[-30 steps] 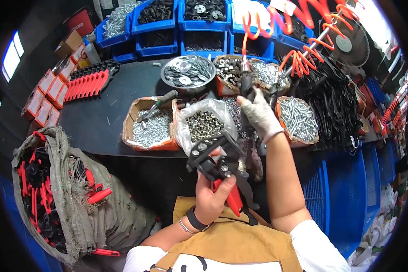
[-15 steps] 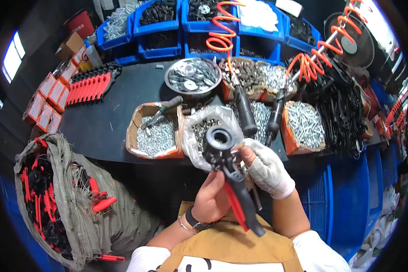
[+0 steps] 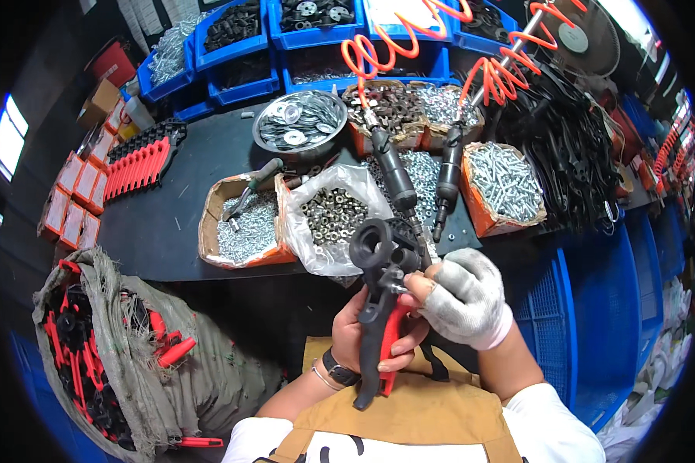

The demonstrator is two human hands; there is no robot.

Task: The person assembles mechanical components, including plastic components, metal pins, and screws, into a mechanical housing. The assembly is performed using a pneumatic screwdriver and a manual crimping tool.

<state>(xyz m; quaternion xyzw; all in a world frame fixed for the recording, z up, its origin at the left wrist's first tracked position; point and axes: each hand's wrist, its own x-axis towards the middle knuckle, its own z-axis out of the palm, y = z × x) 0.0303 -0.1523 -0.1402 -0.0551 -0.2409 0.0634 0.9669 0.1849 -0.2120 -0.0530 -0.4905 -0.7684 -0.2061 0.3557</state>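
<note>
My bare left hand (image 3: 350,332) is closed round the handles of a hand tool (image 3: 374,324). The tool has a black body, a round ring at its head, and one black and one red handle. It is held upright in front of my apron. My right hand (image 3: 467,299), in a pale glove with bare fingertips, is closed at the tool's middle joint. The thumb and forefinger pinch a small silvery metal piece (image 3: 398,282) against the joint; its exact kind is too small to tell. Just beyond the tool lies an open plastic bag of nuts (image 3: 333,220).
Two dark air screwdrivers (image 3: 394,174) hang on orange coiled hoses. Boxes of small fasteners (image 3: 247,231) and bolts (image 3: 506,181), a metal bowl of discs (image 3: 300,123) and blue bins (image 3: 239,35) fill the bench. A sack of black-and-red parts (image 3: 162,363) stands at left.
The tool has turned over in my left hand, so its red handle is now on the right. My right hand has stayed at the joint. The view has shifted a little.
</note>
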